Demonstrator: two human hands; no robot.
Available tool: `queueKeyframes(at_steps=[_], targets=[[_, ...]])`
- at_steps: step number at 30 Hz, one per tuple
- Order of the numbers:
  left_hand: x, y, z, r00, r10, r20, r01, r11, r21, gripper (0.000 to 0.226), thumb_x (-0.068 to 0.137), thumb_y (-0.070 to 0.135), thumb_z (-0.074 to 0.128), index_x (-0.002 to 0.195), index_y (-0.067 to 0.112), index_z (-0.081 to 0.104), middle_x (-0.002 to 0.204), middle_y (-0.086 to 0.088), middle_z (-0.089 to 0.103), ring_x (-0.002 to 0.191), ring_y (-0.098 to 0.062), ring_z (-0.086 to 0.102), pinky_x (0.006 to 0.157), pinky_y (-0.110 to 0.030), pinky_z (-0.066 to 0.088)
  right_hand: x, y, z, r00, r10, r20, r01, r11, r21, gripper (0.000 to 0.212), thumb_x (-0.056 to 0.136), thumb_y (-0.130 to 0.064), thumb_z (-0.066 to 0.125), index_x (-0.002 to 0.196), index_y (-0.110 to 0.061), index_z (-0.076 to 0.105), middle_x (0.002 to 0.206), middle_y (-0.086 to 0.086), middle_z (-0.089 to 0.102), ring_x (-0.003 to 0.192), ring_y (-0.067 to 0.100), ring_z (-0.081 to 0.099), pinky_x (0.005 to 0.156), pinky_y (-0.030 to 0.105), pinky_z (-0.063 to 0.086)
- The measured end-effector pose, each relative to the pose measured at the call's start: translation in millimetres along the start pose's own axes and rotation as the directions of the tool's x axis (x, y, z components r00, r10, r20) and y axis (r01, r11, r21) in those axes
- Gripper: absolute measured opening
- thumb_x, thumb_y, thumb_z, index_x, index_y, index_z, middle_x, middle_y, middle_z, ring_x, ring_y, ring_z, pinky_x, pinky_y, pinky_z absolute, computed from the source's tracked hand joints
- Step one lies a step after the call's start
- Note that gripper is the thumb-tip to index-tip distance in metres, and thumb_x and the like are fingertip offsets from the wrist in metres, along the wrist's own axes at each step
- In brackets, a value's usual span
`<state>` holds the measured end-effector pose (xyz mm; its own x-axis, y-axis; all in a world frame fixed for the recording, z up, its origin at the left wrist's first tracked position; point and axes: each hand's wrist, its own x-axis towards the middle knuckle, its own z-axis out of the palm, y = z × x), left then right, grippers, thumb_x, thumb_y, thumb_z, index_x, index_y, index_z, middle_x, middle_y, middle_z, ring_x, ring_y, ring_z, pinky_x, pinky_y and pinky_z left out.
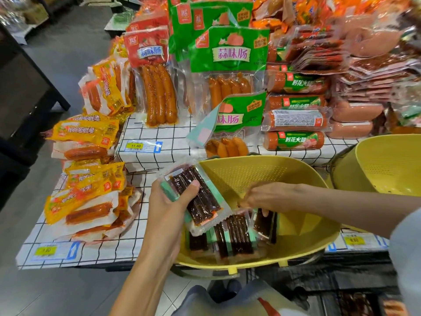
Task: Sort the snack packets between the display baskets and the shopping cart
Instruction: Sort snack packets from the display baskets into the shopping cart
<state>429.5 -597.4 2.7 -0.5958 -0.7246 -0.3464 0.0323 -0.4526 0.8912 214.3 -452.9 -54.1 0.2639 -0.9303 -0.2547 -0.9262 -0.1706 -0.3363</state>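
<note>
**Dark strip packets at the yellow basket**

Head view: the left hand [168,201] grips a packet of dark meat strips [200,199] over the yellow basket [303,229]. The right hand [268,197] reaches to an upright packet [264,221] inside, grasp unclear. The packets are probably light, slick and bendy; pinch the sealed edges.

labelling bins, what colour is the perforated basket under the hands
The perforated plastic basket is pale yellow, clearest in the head view.

Fingertips of the right hand [268,196] hide behind a packet [264,223]; the second yellow basket [387,163] is cropped.
</note>
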Motion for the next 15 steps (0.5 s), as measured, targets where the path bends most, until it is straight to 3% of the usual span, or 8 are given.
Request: queueKeyframes(at_steps=[3,6,7,9,10,11,12,15], targets=[[-1.7,2.0,-3.8,0.999,0.015,0.032,-0.016,0.999,0.036,0.042,0.080,0.008,0.068,0.119,0.013,0.055,0.109,-0.005,0.071,0.097,-0.017,0.070,0.078,-0.033,0.060,16.3,-4.3,-9.5,0.957,0.276,0.092,-0.274,0.961,-0.038,0.034,0.093,-0.016,0.057,0.127,-0.017,0.054,0.119,0.003,0.061,0.111,0.019,0.055,0.094,0.030,0.045],[-4.4,1.5,-6.8,0.997,0.073,0.003,-0.073,0.995,0.068,0.040,0.084,0.006,0.066,0.120,0.017,0.054,0.110,-0.002,0.070,0.098,-0.014,0.069,0.078,-0.032,0.059,2.8,-14.3,-39.6,0.912,0.396,-0.109,-0.341,0.878,0.334,0.007,0.088,-0.016,0.064,0.095,-0.016,0.067,0.091,-0.009,0.065,0.089,0.004,0.059,0.074,0.028,0.048],[-5.0,0.9,-7.6,0.994,0.107,-0.019,-0.105,0.989,0.101,0.040,0.085,0.006,0.065,0.121,0.019,0.053,0.112,-0.001,0.068,0.100,-0.013,0.068,0.080,-0.033,0.058,-4.0,-16.6,-46.4,0.888,0.432,-0.157,-0.297,0.800,0.522,0.004,0.088,-0.015,0.064,0.088,-0.011,0.067,0.084,-0.010,0.067,0.080,0.000,0.060,0.067,0.025,0.047],[-6.3,0.0,-6.4,0.988,0.154,-0.029,-0.148,0.979,0.142,0.039,0.087,0.006,0.063,0.121,0.022,0.051,0.114,0.001,0.066,0.104,-0.011,0.066,0.085,-0.035,0.056,-12.0,-30.9,-58.9,0.860,0.494,-0.132,-0.139,0.475,0.869,0.011,0.085,-0.014,0.065,0.084,-0.003,0.068,0.080,0.001,0.072,0.071,0.008,0.064,0.057,0.021,0.049],[-7.1,-0.9,-4.8,0.988,0.155,-0.016,-0.151,0.978,0.147,0.038,0.087,0.006,0.063,0.119,0.024,0.052,0.112,0.002,0.067,0.103,-0.010,0.066,0.084,-0.033,0.055,-10.3,-40.4,-62.0,0.865,0.494,-0.093,-0.077,0.314,0.946,0.012,0.083,-0.014,0.065,0.084,-0.003,0.069,0.082,0.009,0.073,0.071,0.015,0.066,0.057,0.021,0.051],[-8.2,-1.6,-3.2,0.990,0.137,0.016,-0.138,0.982,0.132,0.035,0.087,0.010,0.063,0.117,0.024,0.053,0.109,0.003,0.068,0.101,-0.009,0.066,0.080,-0.029,0.056,-6.8,-48.4,-62.5,0.874,0.480,-0.075,-0.040,0.225,0.973,0.012,0.080,-0.015,0.066,0.082,-0.004,0.069,0.084,0.013,0.073,0.071,0.018,0.068,0.057,0.022,0.053],[-9.5,-2.0,-0.1,0.993,0.101,0.062,-0.107,0.988,0.110,0.032,0.085,0.018,0.063,0.116,0.024,0.055,0.105,0.004,0.070,0.098,-0.009,0.068,0.076,-0.027,0.056,-1.2,-56.7,-62.2,0.878,0.473,-0.076,-0.019,0.193,0.981,0.011,0.077,-0.015,0.067,0.080,-0.005,0.068,0.083,0.013,0.072,0.070,0.019,0.068,0.057,0.022,0.055],[-14.2,-3.3,9.5,0.986,0.038,0.163,-0.065,0.985,0.161,0.049,0.076,0.038,0.065,0.118,0.016,0.057,0.106,-0.003,0.071,0.097,-0.012,0.069,0.076,-0.028,0.057,17.3,-71.8,-57.0,0.863,0.492,-0.117,-0.036,0.290,0.956,0.020,0.074,-0.026,0.070,0.073,-0.007,0.067,0.072,0.010,0.070,0.057,0.016,0.066,0.050,0.020,0.053]])
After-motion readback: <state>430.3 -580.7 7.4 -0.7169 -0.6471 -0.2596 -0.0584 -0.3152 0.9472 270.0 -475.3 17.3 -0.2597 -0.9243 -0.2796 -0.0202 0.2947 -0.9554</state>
